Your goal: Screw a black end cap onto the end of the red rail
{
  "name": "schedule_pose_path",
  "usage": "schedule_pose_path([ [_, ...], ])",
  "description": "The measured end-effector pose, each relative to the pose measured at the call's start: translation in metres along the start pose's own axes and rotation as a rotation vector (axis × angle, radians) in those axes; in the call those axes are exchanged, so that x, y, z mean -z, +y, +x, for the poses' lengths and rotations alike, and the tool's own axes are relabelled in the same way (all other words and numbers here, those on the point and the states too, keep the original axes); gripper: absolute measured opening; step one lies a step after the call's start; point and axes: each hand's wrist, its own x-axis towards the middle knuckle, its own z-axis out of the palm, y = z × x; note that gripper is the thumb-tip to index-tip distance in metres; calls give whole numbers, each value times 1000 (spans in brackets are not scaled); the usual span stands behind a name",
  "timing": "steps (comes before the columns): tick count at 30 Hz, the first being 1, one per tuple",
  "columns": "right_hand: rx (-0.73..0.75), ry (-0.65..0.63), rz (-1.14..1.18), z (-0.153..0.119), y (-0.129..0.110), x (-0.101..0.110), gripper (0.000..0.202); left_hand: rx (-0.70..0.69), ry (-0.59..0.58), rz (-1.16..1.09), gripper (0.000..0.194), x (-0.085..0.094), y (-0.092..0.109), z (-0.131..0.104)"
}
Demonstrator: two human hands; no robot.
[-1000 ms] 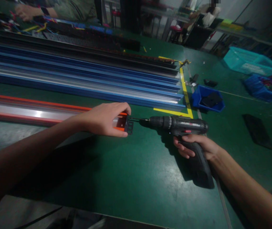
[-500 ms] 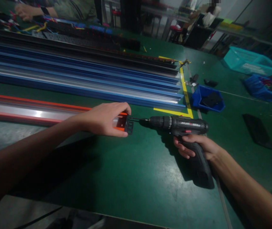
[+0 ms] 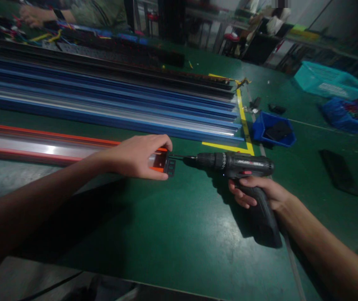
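My left hand (image 3: 138,156) is closed around the right end of a long orange metal profile (image 3: 50,148), thumb on the near side and fingers on the far side. A black end cap (image 3: 170,166) with small openings sits at that end, between the fingertips. My right hand (image 3: 260,192) grips the handle of a black cordless drill (image 3: 235,163), which points left. Its long thin bit (image 3: 180,157) reaches the far corner of the end cap. Whether a screw is at the tip is too small to tell.
Behind lie several long blue profiles (image 3: 113,106) and black ones, their ends near yellow tape (image 3: 243,119). To the right are a blue bin (image 3: 273,129) with black parts, a dark flat object (image 3: 338,171) and a teal basket (image 3: 332,81). A co-worker's hand (image 3: 34,16) is among wires.
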Motion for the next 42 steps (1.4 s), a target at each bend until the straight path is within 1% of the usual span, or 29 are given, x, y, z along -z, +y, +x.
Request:
schedule_pose_path([
  [7, 2, 2, -11, 0, 0, 0, 21, -6, 0, -1, 66, 0, -1, 0],
  [12, 13, -12, -13, 0, 0, 0, 21, -4, 4, 5, 69, 0, -1, 0],
  [35, 14, -26, 6, 2, 1, 0, 23, 0, 5, 0, 66, 0, 1, 0],
  [42, 20, -45, -2, 2, 1, 0, 23, -1, 9, -6, 68, -1, -2, 0],
])
